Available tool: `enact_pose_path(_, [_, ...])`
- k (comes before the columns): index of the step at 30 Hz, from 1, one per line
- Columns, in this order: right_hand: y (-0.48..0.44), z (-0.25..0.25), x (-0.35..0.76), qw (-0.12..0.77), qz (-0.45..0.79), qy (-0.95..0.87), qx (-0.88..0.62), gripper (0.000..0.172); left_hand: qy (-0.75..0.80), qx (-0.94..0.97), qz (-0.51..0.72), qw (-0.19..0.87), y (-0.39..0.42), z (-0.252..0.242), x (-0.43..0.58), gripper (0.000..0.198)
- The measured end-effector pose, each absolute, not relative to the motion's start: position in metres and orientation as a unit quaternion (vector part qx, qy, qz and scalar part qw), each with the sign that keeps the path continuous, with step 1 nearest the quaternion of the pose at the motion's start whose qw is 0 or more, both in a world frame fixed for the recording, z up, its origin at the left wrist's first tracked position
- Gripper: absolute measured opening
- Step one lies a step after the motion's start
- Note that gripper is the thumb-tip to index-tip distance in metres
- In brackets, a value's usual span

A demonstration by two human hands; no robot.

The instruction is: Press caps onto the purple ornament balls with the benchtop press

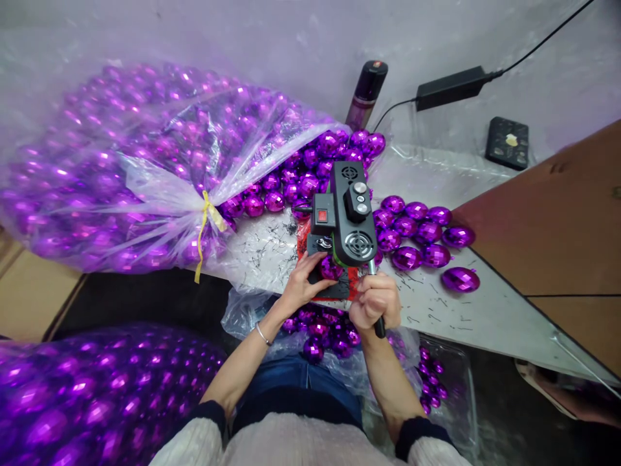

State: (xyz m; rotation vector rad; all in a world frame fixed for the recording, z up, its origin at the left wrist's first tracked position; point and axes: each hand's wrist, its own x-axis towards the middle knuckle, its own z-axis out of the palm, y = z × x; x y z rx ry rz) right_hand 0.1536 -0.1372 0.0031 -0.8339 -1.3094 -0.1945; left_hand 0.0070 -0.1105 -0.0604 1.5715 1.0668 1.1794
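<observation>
A black bench machine (356, 213) with round vents and a red switch stands on a red sheet (352, 283) at the table's front edge. My right hand (376, 301) is wrapped round its lever handle (380, 327). Under the machine head, a shiny purple faceted ball (330, 267) sits between the thumb and fingers of my left hand (305, 279), partly hidden by the machine. More purple balls (405, 226) lie loose to the right of the machine, and a heap of them (310, 184) spreads behind it.
A large clear bag (145, 162) of purple balls, tied with yellow ribbon (202, 233), fills the left. Another full bag (97, 401) stands below. A spray can (367, 95), power adapter (451, 88) and dark box (507, 142) are at the back; a brown carton (548, 226) is right.
</observation>
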Motion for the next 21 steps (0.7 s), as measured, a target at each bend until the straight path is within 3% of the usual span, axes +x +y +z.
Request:
enact_pose_path(13, [-0.132, -0.019, 0.155, 0.707, -0.081, -0.616, -0.337, 0.033, 0.432, 0.649, 0.465, 0.42, -0.11, -0.062, 0.007, 0.06])
enact_pose_path(21, [-0.146, 0.039, 0.159, 0.677, -0.031, -0.598, -0.428, 0.035, 0.406, 0.693, 0.47, 0.367, -0.113, -0.066, 0.006, 0.061])
